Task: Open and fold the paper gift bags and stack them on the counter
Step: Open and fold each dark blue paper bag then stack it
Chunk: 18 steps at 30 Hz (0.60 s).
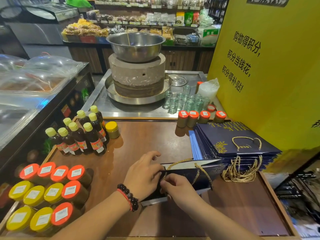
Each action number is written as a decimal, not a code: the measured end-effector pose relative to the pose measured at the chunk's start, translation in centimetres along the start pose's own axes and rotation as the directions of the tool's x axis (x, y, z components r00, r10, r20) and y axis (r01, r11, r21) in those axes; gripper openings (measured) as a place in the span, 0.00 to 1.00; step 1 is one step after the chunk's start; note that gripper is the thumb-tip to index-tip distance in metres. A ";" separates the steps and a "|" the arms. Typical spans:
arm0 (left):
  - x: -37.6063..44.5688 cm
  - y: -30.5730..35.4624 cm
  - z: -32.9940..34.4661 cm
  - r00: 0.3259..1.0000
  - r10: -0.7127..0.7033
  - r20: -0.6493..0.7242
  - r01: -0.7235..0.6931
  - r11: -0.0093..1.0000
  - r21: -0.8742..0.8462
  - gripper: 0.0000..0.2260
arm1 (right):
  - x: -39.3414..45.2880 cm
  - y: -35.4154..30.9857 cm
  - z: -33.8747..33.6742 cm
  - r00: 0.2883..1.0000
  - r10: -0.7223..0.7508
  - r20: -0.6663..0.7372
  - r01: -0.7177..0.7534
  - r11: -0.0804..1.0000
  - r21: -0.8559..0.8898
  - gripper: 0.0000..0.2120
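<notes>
A dark blue paper gift bag (194, 175) with gold rope handles lies partly opened on the brown counter (149, 139), in front of me. My left hand (143, 175) presses on the bag's left end, fingers curled over its edge. My right hand (176, 189) pinches the near side of the same bag beside the left hand. To the right, a stack of flat dark blue gift bags (232, 142) with gold print rests on the counter, their gold handles hanging over the near edge.
Dark sauce bottles (81, 134) with yellow caps stand at the left. Jars with orange and yellow lids (50, 191) fill the near left. Small orange-lidded jars (199, 118) line the back edge. A yellow sign board (270, 66) stands right. A stone mill with a steel bowl (136, 66) is behind.
</notes>
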<state>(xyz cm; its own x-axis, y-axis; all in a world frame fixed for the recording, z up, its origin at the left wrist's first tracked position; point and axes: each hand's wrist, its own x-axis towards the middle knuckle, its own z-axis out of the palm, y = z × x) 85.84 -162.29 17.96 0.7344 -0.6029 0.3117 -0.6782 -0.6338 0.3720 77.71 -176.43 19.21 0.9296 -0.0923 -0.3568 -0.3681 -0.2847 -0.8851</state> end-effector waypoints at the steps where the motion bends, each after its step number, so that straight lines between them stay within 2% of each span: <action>1: 0.0 0.0 0.0 1.000 0.000 0.000 0.000 1.000 0.004 0.05 | 0.0 0.2 0.0 1.000 -0.008 0.001 0.008 1.000 -0.029 0.06; 9: 0.1 0.0 -0.1 1.000 0.002 -0.013 -0.002 1.000 0.014 0.04 | -1.1 0.8 0.7 0.983 -0.058 0.177 0.109 0.948 -0.298 0.04; 15: 0.4 -0.1 0.0 1.000 -0.001 -0.020 0.001 1.000 0.013 0.05 | -2.0 1.0 1.3 0.945 -0.070 0.320 0.190 0.912 -0.364 0.10; 18: 0.4 -0.1 0.1 1.000 0.004 -0.026 -0.004 1.000 0.012 0.06 | -2.2 1.3 1.2 0.939 -0.051 0.339 0.179 0.916 -0.359 0.11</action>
<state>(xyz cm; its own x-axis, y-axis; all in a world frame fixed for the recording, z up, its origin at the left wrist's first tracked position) 86.22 -162.50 17.97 0.7318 -0.5927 0.3363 -0.6815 -0.6371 0.3602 75.14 -175.43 18.51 0.8852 0.2512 -0.3916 -0.1636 -0.6200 -0.7674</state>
